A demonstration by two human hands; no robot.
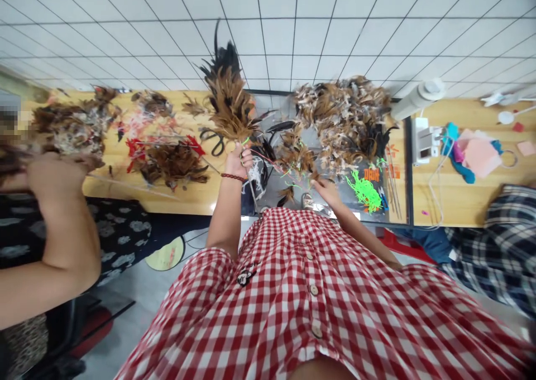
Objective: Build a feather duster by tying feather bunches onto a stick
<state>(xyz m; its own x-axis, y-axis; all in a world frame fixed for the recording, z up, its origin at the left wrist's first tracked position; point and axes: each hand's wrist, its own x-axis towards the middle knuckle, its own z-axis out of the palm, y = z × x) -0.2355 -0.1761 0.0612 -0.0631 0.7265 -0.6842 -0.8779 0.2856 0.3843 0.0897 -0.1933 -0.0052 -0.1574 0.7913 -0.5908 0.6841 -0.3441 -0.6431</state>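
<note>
The left hand [240, 161] is closed around the base of the feather bundle [230, 101], which stands above the fist over the table, brown plumes low and black plumes at the top. For a sound hold, the fingers should press evenly on the gathered quill ends, leaving the vanes free to fan without creasing. The right hand [328, 193] is at the near side of the dark work surface [288, 197], its fingertips beside a small brown tuft; whether they pinch it cannot be told. Feathers are probably best taken by the quill and laid with their curve matching the bundle. A green tie [245, 140] shows at the left fist; steady tension on any such strand would likely limit slippage. Between the hands lies a loose feather bunch [296, 152]; the large feather heap [347, 112] is beyond it, and the green strands [364, 190] are to the right of the right hand. The scissors [214, 141] lie just left of the bundle, points partly obscured. The quill ends are hidden inside the left fist. A thin strand between the hands is too fine to trace to either end. At far left, a co-worker's hands are blurred.
</note>
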